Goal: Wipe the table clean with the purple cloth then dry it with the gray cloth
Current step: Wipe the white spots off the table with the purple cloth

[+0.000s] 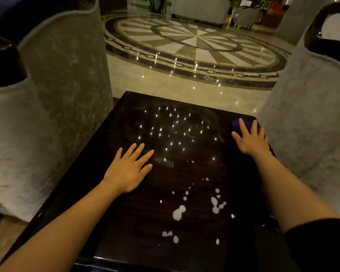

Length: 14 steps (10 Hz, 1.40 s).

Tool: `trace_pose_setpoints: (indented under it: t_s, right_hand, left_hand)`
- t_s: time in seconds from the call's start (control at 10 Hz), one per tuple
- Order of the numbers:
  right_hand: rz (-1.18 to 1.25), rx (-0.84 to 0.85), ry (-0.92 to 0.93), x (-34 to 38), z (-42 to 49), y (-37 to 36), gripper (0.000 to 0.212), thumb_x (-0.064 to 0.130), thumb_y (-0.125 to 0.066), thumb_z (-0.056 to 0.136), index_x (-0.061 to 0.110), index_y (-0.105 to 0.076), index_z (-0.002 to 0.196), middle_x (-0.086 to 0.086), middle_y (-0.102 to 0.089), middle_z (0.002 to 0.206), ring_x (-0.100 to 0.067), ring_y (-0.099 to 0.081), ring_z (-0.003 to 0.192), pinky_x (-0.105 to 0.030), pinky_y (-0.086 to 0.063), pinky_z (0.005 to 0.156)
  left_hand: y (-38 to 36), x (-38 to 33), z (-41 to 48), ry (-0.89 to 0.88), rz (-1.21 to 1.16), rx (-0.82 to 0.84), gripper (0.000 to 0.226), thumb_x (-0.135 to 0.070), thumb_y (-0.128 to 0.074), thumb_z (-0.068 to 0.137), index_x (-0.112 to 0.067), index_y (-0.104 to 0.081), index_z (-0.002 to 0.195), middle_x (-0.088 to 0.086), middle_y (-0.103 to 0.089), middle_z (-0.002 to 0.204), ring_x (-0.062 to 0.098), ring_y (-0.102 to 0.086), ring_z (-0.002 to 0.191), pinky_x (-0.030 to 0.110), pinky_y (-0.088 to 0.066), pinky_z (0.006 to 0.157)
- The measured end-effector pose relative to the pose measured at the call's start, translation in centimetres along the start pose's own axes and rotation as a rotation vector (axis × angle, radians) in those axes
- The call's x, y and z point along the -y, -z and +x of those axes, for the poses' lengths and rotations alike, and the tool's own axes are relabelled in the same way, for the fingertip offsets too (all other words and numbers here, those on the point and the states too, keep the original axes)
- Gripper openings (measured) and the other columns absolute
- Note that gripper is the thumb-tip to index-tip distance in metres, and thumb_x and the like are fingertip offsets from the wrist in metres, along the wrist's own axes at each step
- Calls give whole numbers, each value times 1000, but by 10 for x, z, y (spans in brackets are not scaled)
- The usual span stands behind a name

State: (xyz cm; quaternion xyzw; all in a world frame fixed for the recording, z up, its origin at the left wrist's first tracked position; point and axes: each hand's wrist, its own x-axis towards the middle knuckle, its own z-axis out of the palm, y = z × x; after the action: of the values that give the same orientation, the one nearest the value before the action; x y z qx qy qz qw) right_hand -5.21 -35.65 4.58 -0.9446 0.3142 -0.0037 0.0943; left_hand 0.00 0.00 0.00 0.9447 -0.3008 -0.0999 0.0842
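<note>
Glossy dark wooden table (126, 222), white spill droplets (178, 212) — patterned marble lobby floor (194, 42) beyond. Left hand (129, 169) flat, fingers spread; right hand (250, 139) splayed on the crumpled purple cloth (236, 123) — its long axis unclear.

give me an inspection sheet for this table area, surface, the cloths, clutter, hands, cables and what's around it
Surface: dark glossy table, white splashes on the near right part.
Job's things: purple cloth at the far right edge; gray cloth not seen.
Clutter: nothing seen.
Hands: left hand flat on the table, fingers spread; right hand spread over the purple cloth.
Cables: nothing seen.
Surroundings: gray armchairs on both sides, polished patterned floor beyond.
</note>
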Motion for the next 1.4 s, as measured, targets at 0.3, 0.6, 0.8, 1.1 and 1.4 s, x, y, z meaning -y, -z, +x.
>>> trace_pose_setpoints:
  t_s: [0.3,0.6,0.8,1.1,1.4]
  right_hand:
    - [93,123,-135,-21,26,0,64,36,-46,91,21,-10,142,-26,-23,148,-43,-26,133,-46,-25,108]
    - [90,-17,-10,-14,20,0,46,6,-43,90,13,-34,135,-28,-46,133,-45,-44,118,-48,-33,102]
    - [279,-186,191,4,-10,4,42,4,-43,87,15,-43,127,-22,-56,118,-39,-52,107,-44,-41,92]
    - [347,101,90,26,-50,-11,31,23,-66,76,12,-45,97,-18,-56,110,-28,-54,88,-35,-40,76]
    - [249,159,121,46,-50,-27,55,49,-45,88,34,-25,137,-20,-33,143,-35,-23,134,-46,-26,107]
  left_hand:
    - [-4,3,2,-28,38,-11,52,-51,-15,93,-39,2,141,-3,6,156,16,11,143,43,5,116]
    - [-4,2,2,-33,36,-17,52,-50,-16,93,-38,0,142,-2,4,156,17,10,143,42,4,116]
    - [-3,1,2,-24,32,-11,52,-50,-17,93,-38,-1,142,-1,4,156,18,9,143,41,5,116]
    - [-1,-5,-15,-84,16,-47,48,-37,-18,98,-26,-11,144,3,-6,157,21,0,144,36,-5,117]
    - [2,-5,-17,-89,-7,-31,48,-34,-19,98,-25,-12,144,3,-7,156,20,0,144,36,-5,117]
